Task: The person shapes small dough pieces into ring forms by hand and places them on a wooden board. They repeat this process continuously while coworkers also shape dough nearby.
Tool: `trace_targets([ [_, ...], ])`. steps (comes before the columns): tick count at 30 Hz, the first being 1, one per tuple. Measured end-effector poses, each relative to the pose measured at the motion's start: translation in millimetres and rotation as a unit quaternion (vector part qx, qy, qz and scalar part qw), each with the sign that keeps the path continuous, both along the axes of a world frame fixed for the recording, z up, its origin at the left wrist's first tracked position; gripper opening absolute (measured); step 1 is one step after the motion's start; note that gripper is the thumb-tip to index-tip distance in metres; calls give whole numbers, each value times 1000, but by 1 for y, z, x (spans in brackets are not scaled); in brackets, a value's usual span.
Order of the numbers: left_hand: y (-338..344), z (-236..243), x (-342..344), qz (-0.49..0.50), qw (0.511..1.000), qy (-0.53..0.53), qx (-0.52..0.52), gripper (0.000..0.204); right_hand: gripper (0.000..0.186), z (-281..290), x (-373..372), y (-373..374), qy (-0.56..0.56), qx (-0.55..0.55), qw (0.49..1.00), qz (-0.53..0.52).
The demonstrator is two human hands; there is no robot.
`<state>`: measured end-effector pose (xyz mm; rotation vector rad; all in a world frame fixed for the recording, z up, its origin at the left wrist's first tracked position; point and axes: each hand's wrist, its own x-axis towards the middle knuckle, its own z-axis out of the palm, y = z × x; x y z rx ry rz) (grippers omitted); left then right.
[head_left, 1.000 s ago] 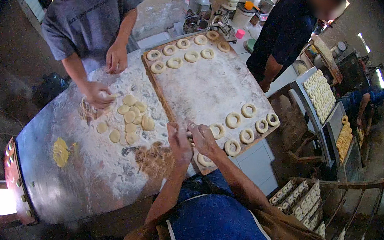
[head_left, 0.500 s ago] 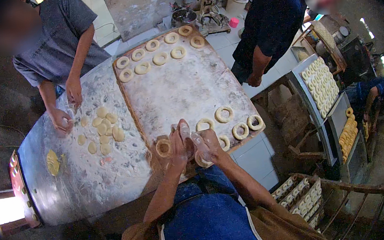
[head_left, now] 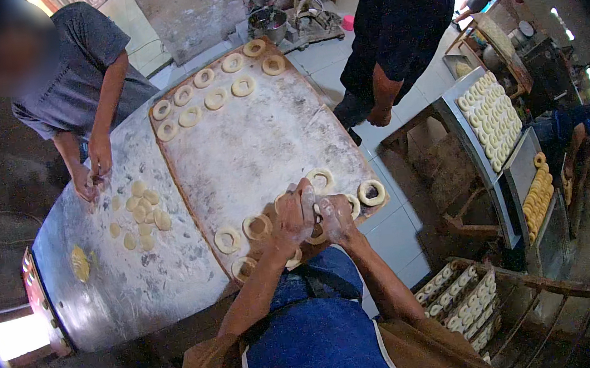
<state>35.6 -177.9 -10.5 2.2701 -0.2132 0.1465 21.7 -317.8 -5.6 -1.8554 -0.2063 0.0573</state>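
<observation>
Low over the near side of a floured wooden board, my two hands almost meet. My left hand has its flour-dusted fingers bent and closed toward the other. My right hand is curled in the same way, knuckles up. Whatever lies between the fingers, if anything, is hidden. Partly covered by the hands is a pale dough ring. Beside my left hand lie another dough ring and a ring farther left. Right of my right hand rests a dough ring at the board's edge.
Several flattened dough pieces lie on the floured metal table. A co-worker's hands work at its far left. Another person in dark clothing stands beyond the board. At right are a tray of rings and a rack.
The view has shifted, so the board appears farther left. My fingers have curled in, and my right hand has moved slightly right and up in the picture. The co-worker's hands have come together.
</observation>
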Motion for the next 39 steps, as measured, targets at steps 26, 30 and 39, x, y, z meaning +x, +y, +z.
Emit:
trace_targets([
  [26,-73,-3,89,-22,984,47,170,39,59,-38,61,-112,-127,-369,906,-165],
  [30,-55,7,75,-23,983,43,177,44,47,-69,74,-125,-24,-395,896,-201],
  [39,257,7,-56,454,845,-48,277,25,37,-6,-55,-76,-71,-175,956,-224],
])
